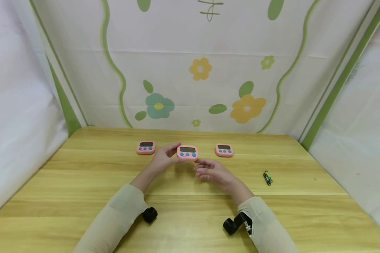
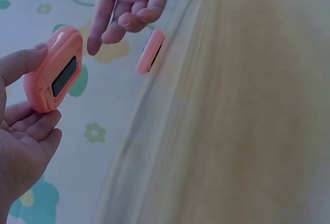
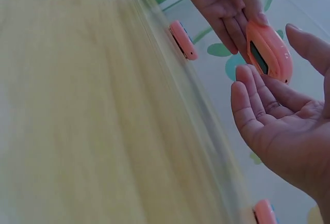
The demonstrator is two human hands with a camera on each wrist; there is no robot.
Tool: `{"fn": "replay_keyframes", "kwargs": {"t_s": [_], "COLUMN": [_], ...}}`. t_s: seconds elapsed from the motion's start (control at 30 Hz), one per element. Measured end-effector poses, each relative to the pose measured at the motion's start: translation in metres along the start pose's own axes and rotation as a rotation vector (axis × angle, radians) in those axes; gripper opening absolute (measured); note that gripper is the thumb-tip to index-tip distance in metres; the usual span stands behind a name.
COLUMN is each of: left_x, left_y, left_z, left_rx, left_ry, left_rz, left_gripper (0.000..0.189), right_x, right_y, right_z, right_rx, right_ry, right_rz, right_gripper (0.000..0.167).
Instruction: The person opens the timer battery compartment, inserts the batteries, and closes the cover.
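Observation:
My left hand (image 1: 172, 154) holds a pink digital timer (image 1: 187, 152) with blue buttons just above the wooden table (image 1: 82, 196). In the left wrist view the thumb lies on the timer's (image 2: 54, 69) top edge and the fingers (image 2: 36, 123) curl under it. My right hand (image 1: 206, 169) lies open, palm up, right beside the timer (image 3: 268, 51), its fingertips (image 3: 247, 77) close to the casing. Whether they touch it I cannot tell. Two more pink timers lie on the table, one to the left (image 1: 146, 147) and one to the right (image 1: 223, 150).
A pair of small batteries (image 1: 267, 177) lies on the table at the right. Flower-patterned cloth (image 1: 209, 70) walls the table at the back, white cloth at both sides. The left timer (image 3: 183, 39) and the right timer (image 2: 150, 51) lie near the back edge.

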State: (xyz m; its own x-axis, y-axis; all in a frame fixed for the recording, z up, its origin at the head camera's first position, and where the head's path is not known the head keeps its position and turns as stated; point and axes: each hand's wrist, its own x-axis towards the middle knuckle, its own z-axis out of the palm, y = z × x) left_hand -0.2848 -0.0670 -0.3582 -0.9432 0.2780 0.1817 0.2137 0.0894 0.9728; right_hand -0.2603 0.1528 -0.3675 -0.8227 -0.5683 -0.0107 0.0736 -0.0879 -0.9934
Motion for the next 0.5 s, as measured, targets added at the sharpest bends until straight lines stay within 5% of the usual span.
{"fn": "replay_keyframes", "kwargs": {"t_s": [0.5], "left_x": [-0.043], "left_y": [0.019], "left_z": [0.013], "left_rx": [-0.052], "left_ry": [-0.017], "left_rz": [0.009], "left_gripper": [0.067], "right_x": [-0.012], "right_y": [-0.017], "right_z": [0.016], "right_rx": [-0.22], "right_ry": [0.074], "right_rz": [-0.07], "right_gripper": [0.061]}}
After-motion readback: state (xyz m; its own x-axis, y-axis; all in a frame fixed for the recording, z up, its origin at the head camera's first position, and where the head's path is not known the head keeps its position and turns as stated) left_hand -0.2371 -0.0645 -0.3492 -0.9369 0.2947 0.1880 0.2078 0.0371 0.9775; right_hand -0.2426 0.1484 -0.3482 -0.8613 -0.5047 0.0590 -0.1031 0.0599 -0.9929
